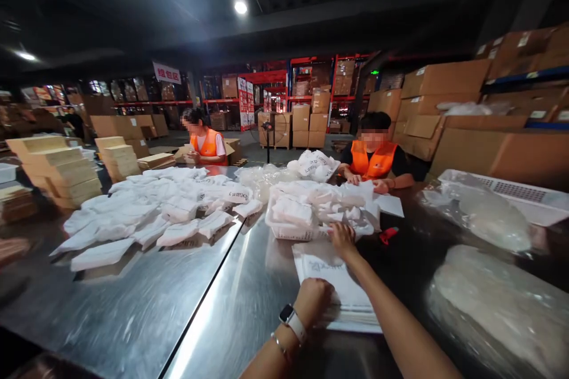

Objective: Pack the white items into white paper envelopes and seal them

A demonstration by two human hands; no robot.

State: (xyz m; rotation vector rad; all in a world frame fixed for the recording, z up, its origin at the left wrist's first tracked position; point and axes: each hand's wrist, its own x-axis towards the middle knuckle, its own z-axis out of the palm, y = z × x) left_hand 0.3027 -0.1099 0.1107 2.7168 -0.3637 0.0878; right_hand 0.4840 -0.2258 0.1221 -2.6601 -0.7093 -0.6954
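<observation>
My left hand [315, 299], a watch on its wrist, rests curled on the near edge of a stack of flat white printed bags [334, 284] lying on the steel table [133, 308]. My right hand [341, 237] reaches forward to the rim of a white plastic basket [291, 231] piled with folded white items, and its fingers curl at the basket's edge. Whether they grip anything is hidden.
A heap of white packets [151, 213] covers the left table. Two people in orange vests [376, 160] sit across. A red tool [388, 234] lies beside the basket. Clear plastic bundles [493, 308] and a white tray [524, 195] are on the right; cardboard boxes [57, 169] stand at the left.
</observation>
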